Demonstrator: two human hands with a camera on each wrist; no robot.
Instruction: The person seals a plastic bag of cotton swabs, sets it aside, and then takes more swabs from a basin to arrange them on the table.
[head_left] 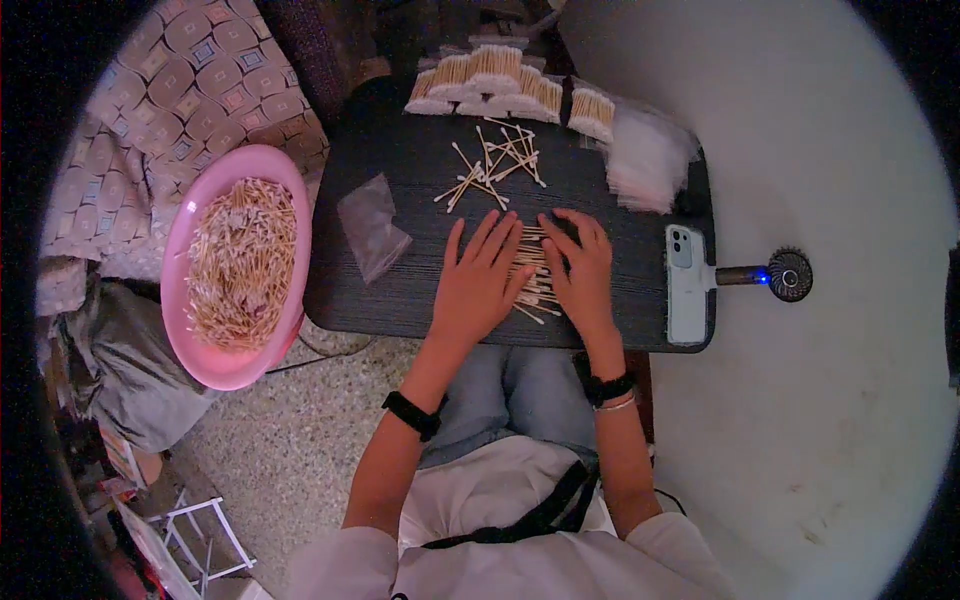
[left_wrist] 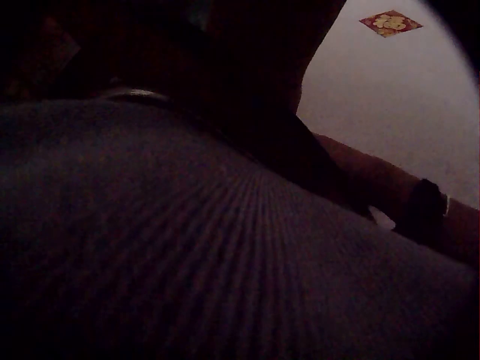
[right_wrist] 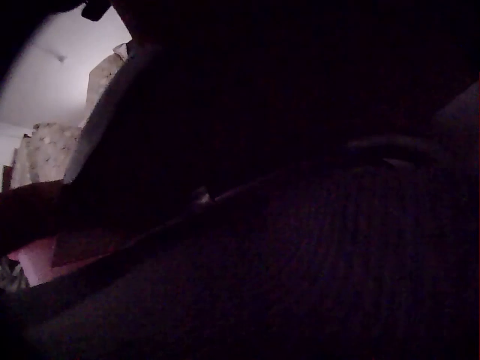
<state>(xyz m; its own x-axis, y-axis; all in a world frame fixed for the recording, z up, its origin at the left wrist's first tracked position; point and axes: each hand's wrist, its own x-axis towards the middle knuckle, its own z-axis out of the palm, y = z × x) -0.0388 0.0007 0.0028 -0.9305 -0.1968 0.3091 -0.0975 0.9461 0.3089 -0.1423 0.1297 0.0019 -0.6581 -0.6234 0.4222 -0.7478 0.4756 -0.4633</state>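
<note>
A row of cotton swabs (head_left: 536, 270) lies on the black table between the two hands in the head view. The left hand (head_left: 482, 270) rests along its left side, fingers extended and thumb against the swabs. On the other side, the right hand (head_left: 582, 268) touches the row with its fingers pointing away from the body, slightly bent. Just beyond the fingertips, a loose scatter of cotton swabs (head_left: 500, 160) lies crisscrossed. Both wrist views are very dark and show mainly fabric and the edge of an arm; the hands' work is hidden there.
A pink basin (head_left: 175, 270) full of swabs stands left of the table (head_left: 430, 150). An empty plastic bag (head_left: 372, 228) lies at the table's left. Filled swab packets (head_left: 495, 70) line the back, beside clear bags (head_left: 648, 160). A phone (head_left: 685, 290) and small fan (head_left: 790, 273) are at right.
</note>
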